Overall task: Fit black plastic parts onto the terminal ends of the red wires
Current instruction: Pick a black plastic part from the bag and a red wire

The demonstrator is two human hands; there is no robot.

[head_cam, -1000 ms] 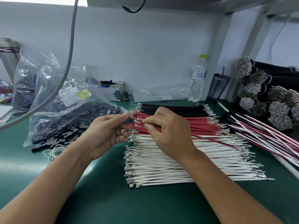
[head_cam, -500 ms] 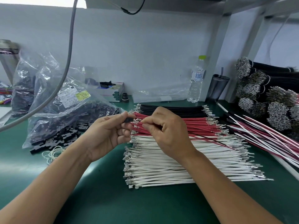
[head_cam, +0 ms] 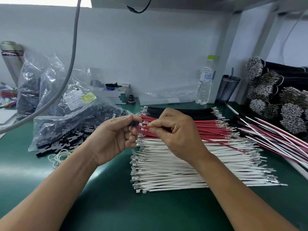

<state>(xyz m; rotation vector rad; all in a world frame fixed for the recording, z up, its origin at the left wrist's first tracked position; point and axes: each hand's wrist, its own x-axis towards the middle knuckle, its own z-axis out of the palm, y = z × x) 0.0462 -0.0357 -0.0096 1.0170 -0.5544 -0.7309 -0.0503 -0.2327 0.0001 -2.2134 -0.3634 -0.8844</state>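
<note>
Head view, small black plastic part (head_cam: 133,123) pinched, left hand (head_cam: 113,137)

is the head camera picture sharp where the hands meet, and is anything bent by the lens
Head view: the left hand, black plastic part and right hand are fairly sharp; the grey hose at left curves and the shelf post at right leans, perhaps partly from wide-angle distortion; the clear bags show glare.
</note>
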